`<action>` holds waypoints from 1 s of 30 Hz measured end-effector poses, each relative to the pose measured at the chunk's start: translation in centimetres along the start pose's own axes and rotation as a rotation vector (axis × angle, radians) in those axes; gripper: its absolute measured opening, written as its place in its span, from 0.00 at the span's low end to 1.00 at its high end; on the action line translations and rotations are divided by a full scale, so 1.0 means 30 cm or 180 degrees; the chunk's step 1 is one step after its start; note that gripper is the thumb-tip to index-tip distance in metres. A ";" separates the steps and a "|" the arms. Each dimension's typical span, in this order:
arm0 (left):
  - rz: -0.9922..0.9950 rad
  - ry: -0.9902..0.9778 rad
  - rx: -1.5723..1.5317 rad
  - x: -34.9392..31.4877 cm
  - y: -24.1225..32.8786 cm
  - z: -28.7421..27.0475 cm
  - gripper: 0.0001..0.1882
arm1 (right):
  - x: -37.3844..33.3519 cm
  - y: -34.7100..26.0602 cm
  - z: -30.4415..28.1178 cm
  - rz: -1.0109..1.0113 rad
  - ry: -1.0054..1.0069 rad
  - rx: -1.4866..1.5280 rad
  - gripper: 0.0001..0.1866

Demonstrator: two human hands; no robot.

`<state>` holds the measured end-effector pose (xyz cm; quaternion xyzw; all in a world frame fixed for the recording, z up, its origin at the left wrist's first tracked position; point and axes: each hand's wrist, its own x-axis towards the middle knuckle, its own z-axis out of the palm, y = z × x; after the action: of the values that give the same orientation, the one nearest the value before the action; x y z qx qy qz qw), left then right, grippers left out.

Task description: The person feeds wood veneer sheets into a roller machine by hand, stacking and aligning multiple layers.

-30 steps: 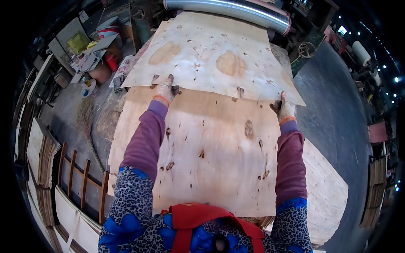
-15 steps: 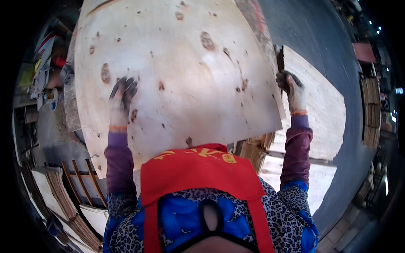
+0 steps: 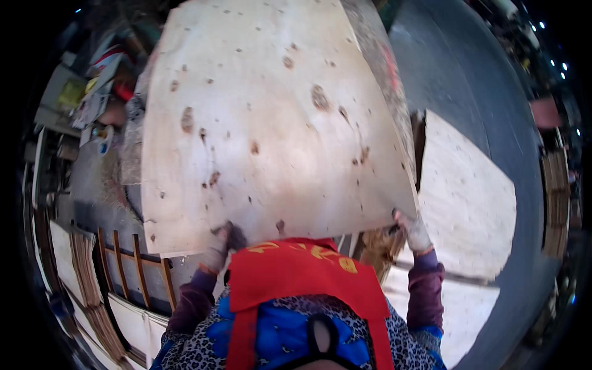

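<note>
A large pale wood veneer sheet [image 3: 271,148] with brown knots lies in front of me, its near edge close to my red apron [image 3: 296,277]. Over that edge, left of the apron's top, is my left hand [image 3: 223,242] in a dark-fingered glove; motion smears its fingers, so their grip cannot be read. At the sheet's near right corner my right hand [image 3: 412,231] is closed on the edge, with fingertips showing on top and the rest below.
More pale sheets [image 3: 465,203] lie low on the right, beside the grey floor [image 3: 456,74]. Stacked sheets [image 3: 83,265] and a wooden slatted frame [image 3: 139,271] stand at the lower left. Further stacks [image 3: 555,203] are at the far right, and clutter [image 3: 105,92] fills the upper left.
Both hands have come back toward my body, the left from the sheet's surface to its near edge, the right to the near corner. The whole view has shifted, with the scene appearing lower and rightward.
</note>
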<state>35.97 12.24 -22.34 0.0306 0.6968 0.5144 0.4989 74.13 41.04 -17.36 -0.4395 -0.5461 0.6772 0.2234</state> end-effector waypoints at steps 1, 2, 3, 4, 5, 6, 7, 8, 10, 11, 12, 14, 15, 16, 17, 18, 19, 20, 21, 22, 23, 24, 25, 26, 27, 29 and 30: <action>-0.0288 0.0193 0.0080 -0.002 -0.081 -0.039 0.18 | 0.007 -0.058 0.038 -0.0265 -0.0415 -0.0247 0.13; -0.0605 0.0391 0.0106 -0.002 -0.178 -0.078 0.19 | 0.003 -0.182 0.124 0.0528 -0.0154 0.0089 0.13; -0.0637 0.0568 -0.0237 -0.045 -0.178 -0.074 0.21 | 0.004 -0.201 0.148 0.0250 0.0062 0.0135 0.14; -0.0687 0.0715 -0.0558 -0.086 -0.171 -0.063 0.23 | -0.009 -0.215 0.159 -0.0006 0.0309 0.0201 0.15; -0.1000 0.0590 -0.0758 -0.066 -0.254 -0.117 0.28 | -0.025 -0.263 0.179 -0.0066 0.0507 0.0288 0.16; -0.0963 0.0440 -0.1038 -0.083 -0.262 -0.111 0.29 | -0.052 -0.297 0.200 -0.0141 0.0697 0.0340 0.18; -0.0921 0.0284 -0.1308 -0.111 -0.262 -0.102 0.31 | -0.066 -0.290 0.181 -0.0175 0.0555 0.0325 0.19; -0.0899 0.0101 -0.1539 -0.125 -0.259 -0.081 0.32 | -0.073 -0.266 0.171 -0.0328 0.0792 0.0543 0.18; -0.0631 0.0196 -0.1792 -0.127 -0.246 -0.041 0.31 | -0.087 -0.233 0.134 -0.0486 0.0717 0.0652 0.17; -0.0468 0.0159 -0.1730 -0.133 -0.204 -0.042 0.30 | -0.077 -0.195 0.122 -0.0549 0.0754 0.0746 0.17; -0.0295 0.0120 -0.1696 -0.158 -0.166 -0.028 0.29 | -0.074 -0.165 0.096 -0.0626 0.0773 0.0821 0.16; 0.0346 0.0289 -0.1370 -0.197 -0.102 0.024 0.27 | -0.055 -0.082 0.044 -0.0596 0.0780 0.1019 0.16; 0.0663 0.0366 -0.1190 -0.205 -0.081 0.042 0.26 | -0.046 -0.027 0.016 -0.0493 0.0785 0.1141 0.17; 0.0666 0.0380 -0.1136 -0.200 -0.070 0.047 0.24 | -0.033 0.028 0.005 -0.0388 0.0789 0.1260 0.19; 0.0680 0.0405 -0.1051 -0.197 -0.052 0.052 0.23 | -0.007 0.087 0.008 -0.0495 0.1017 0.1040 0.19; 0.0665 0.0398 -0.0965 -0.176 -0.041 0.030 0.22 | 0.010 0.148 0.035 -0.0483 0.1289 0.0869 0.16; 0.0836 0.0267 -0.0812 -0.172 -0.032 0.029 0.21 | 0.045 0.244 0.014 -0.0373 0.1379 0.0805 0.15; 0.0946 0.0321 -0.0812 -0.163 -0.040 0.033 0.21 | 0.060 0.310 -0.009 -0.0269 0.1466 0.0725 0.13; 0.1051 0.0389 -0.0800 -0.148 -0.042 0.043 0.21 | 0.045 0.294 0.026 -0.0064 0.1418 0.0613 0.12; 0.1156 0.0453 -0.0788 -0.142 -0.040 0.056 0.21 | 0.028 0.279 0.063 0.0141 0.1372 0.0502 0.12; 0.1283 0.0496 -0.0925 -0.145 -0.044 0.069 0.21 | 0.013 0.320 0.083 -0.0130 0.1312 0.0558 0.12; 0.1253 0.0434 -0.1088 -0.142 -0.042 0.070 0.20 | -0.009 0.339 0.076 -0.0143 0.1231 0.0618 0.12; 0.1221 0.0368 -0.1250 -0.135 -0.032 0.067 0.20 | -0.033 0.351 0.066 -0.0157 0.1151 0.0679 0.13; 0.1178 0.0316 -0.1400 -0.131 -0.034 0.063 0.20 | -0.060 0.373 0.068 -0.0154 0.1065 0.0746 0.13; 0.1258 0.0257 -0.1461 -0.133 -0.034 0.061 0.20 | -0.081 0.409 0.069 -0.0092 0.1060 0.1130 0.16; 0.1414 0.0154 -0.1597 -0.151 -0.017 0.060 0.19 | -0.133 0.458 0.089 -0.0137 0.1008 0.1131 0.17; 0.1516 0.0085 -0.1655 -0.155 -0.014 0.064 0.19 | -0.162 0.481 0.098 -0.0156 0.0992 0.1123 0.18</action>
<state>39.90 10.78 -19.52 0.0574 0.5223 0.7769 0.3468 76.72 31.27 -29.12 -0.4796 -0.3887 0.6805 0.3948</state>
